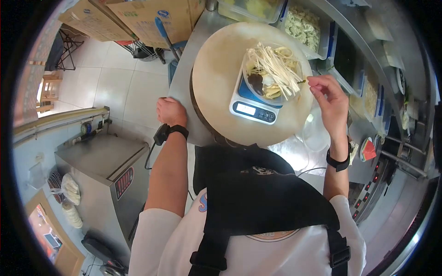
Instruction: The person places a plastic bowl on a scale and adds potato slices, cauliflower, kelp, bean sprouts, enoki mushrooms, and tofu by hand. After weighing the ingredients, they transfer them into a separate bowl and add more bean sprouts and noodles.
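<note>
On the round chopping board (214,60) stands a digital kitchen scale (253,110) with a lit display. A clear bowl (301,69) rests on it, filled with enoki mushrooms (276,66), a dark piece like wood ear (254,82) and pale yellow pieces. My right hand (330,99) is just right of the bowl, thumb and fingertips pinched together; anything between them is too small to make out. A tiny dark bit shows at the bowl's rim beside the fingertips. My left hand (171,112) is curled into a fist at the counter's left edge, away from the bowl.
Tubs of cut food, one with pale florets (302,27), line the back and right of the steel counter (193,129). A clear lid or bowl (315,131) lies right of the board. Cardboard boxes (152,20) stand back left; a steel cabinet (99,156) is left.
</note>
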Motion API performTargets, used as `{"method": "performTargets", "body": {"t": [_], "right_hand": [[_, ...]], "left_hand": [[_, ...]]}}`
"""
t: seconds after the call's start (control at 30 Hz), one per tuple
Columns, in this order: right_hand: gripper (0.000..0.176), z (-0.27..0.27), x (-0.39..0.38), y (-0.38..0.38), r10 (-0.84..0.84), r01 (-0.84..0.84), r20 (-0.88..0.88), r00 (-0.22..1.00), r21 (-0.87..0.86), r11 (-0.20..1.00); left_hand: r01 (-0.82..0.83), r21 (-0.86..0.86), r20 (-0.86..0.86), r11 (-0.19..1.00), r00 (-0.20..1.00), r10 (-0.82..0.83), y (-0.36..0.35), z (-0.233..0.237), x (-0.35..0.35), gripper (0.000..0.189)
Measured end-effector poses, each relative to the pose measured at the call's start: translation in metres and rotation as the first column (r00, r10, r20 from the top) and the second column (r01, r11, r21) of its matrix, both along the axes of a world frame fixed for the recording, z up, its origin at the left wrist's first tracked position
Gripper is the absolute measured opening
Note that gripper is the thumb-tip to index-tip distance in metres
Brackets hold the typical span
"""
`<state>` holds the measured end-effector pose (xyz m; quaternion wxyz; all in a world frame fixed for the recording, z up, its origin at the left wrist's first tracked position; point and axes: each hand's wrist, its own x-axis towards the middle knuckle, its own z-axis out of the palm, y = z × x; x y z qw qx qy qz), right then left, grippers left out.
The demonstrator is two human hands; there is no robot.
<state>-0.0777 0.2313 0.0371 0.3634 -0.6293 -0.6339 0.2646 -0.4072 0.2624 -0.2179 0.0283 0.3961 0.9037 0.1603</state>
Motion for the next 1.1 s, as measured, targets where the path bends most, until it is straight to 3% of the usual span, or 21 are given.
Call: {"method": "performTargets", "body": {"t": [0.27, 0.33, 0.37, 0.4, 0.43, 0.47, 0.57, 0.63, 0.67, 0.7, 0.77, 0.83, 0.93, 1.03, 1.1], "right_hand": [[0.014, -0.005, 0.007, 0.009, -0.007, 0.007, -0.009, 1.000, 0.022, 1.000], [0.013, 0.003, 0.007, 0.017, -0.007, 0.005, 0.049, 0.999, 0.047, 0.999], [0.013, 0.010, 0.008, 0.025, -0.007, 0.000, 0.066, 0.998, 0.117, 0.993], [0.012, 0.018, 0.010, 0.034, 0.030, -0.037, 0.065, 0.997, 0.101, 0.994], [0.012, 0.028, 0.013, 0.050, 0.065, -0.071, 0.067, 0.996, 0.083, 0.994], [0.012, 0.041, 0.016, 0.071, 0.056, -0.070, 0.092, 0.994, 0.157, 0.985], [0.012, 0.073, 0.017, 0.129, 0.041, -0.073, 0.136, 0.990, 0.242, 0.967], [0.017, 0.089, 0.012, 0.184, -0.047, -0.020, 0.128, 0.991, 0.478, 0.878], [0.017, 0.090, 0.014, 0.212, -0.049, -0.025, 0.130, 0.990, 0.511, 0.859], [0.020, 0.084, 0.018, 0.242, -0.098, 0.021, 0.110, 0.989, 0.552, 0.833], [0.023, 0.072, 0.034, 0.288, -0.141, 0.063, 0.083, 0.987, 0.604, 0.794], [0.022, 0.061, 0.055, 0.318, -0.158, -0.027, 0.366, 0.917, 0.451, 0.892], [0.015, 0.069, 0.041, 0.294, -0.207, -0.059, 0.434, 0.877, 0.524, 0.849], [0.011, 0.068, 0.039, 0.265, -0.090, -0.194, 0.399, 0.912, 0.617, 0.762], [0.013, 0.068, 0.035, 0.244, -0.076, -0.199, 0.374, 0.924, 0.641, 0.741]], "left_hand": [[0.028, 0.063, -0.041, 0.998, 0.999, -0.025, -0.003, -0.004, -0.003, 0.021], [0.076, 0.032, 0.178, 0.997, 0.981, -0.080, -0.004, 0.003, -0.007, 0.019], [0.070, 0.103, 0.255, 0.992, 0.962, -0.094, -0.008, -0.011, -0.013, 0.018], [0.082, 0.154, 0.159, 0.985, 0.982, -0.107, -0.005, 0.009, -0.003, 0.018], [0.044, 0.143, 0.268, 0.989, 0.960, -0.081, -0.004, 0.005, -0.005, 0.018], [-0.003, 0.060, 0.247, 0.998, 0.969, -0.012, 0.000, 0.029, 0.004, 0.019], [0.042, -0.058, 0.259, 0.997, 0.965, -0.025, -0.003, 0.037, 0.004, 0.025], [0.089, -0.040, 0.182, 0.995, 0.980, -0.080, -0.005, 0.015, -0.004, 0.021], [0.207, -0.081, 0.064, 0.975, 0.977, -0.202, -0.010, -0.008, -0.012, 0.020], [0.109, -0.049, 0.147, 0.993, 0.984, -0.101, -0.007, 0.011, -0.004, 0.018], [0.020, -0.072, 0.123, 0.997, 0.992, -0.011, -0.002, 0.018, 0.002, 0.016], [-0.004, -0.088, 0.115, 0.996, 0.993, 0.014, -0.001, 0.016, 0.002, 0.015], [-0.005, -0.059, 0.029, 0.998, 1.000, 0.007, 0.001, 0.008, 0.002, 0.014], [0.000, -0.038, 0.069, 0.999, 0.998, 0.002, 0.000, 0.018, 0.003, 0.012], [0.052, -0.039, 0.168, 0.998, 0.985, -0.045, -0.001, 0.018, 0.000, 0.013]]}}
